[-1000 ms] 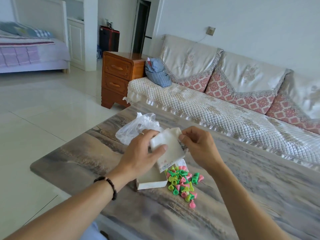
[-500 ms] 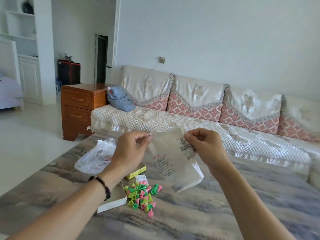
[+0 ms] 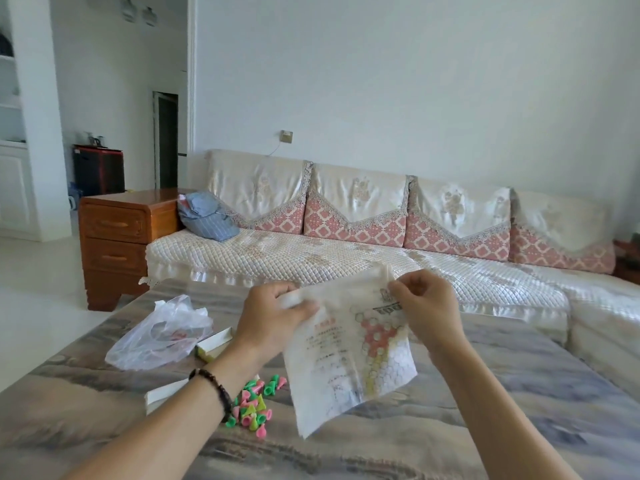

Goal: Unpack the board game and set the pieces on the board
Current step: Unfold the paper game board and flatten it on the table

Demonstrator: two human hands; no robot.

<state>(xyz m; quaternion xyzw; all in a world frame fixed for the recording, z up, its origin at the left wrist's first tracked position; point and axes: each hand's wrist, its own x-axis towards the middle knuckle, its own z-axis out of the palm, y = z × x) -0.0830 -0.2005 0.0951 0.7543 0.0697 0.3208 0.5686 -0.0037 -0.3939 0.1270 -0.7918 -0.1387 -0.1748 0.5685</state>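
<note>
The pieces (image 3: 254, 403) lie heaped on the table (image 3: 450, 427) under the left wrist, just beside the hanging lower corner of the folded paper board (image 3: 349, 358). Above them, the left hand (image 3: 273, 317) and right hand (image 3: 426, 306) each pinch its top edge, so it hangs lengthwise downward, part-folded, clear of the table.

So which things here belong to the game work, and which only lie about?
Belong: paper board, held by left hand and right hand; pieces; box; lid.
Lying about: plastic bag, sofa, cloth bundle, wooden cabinet.
</note>
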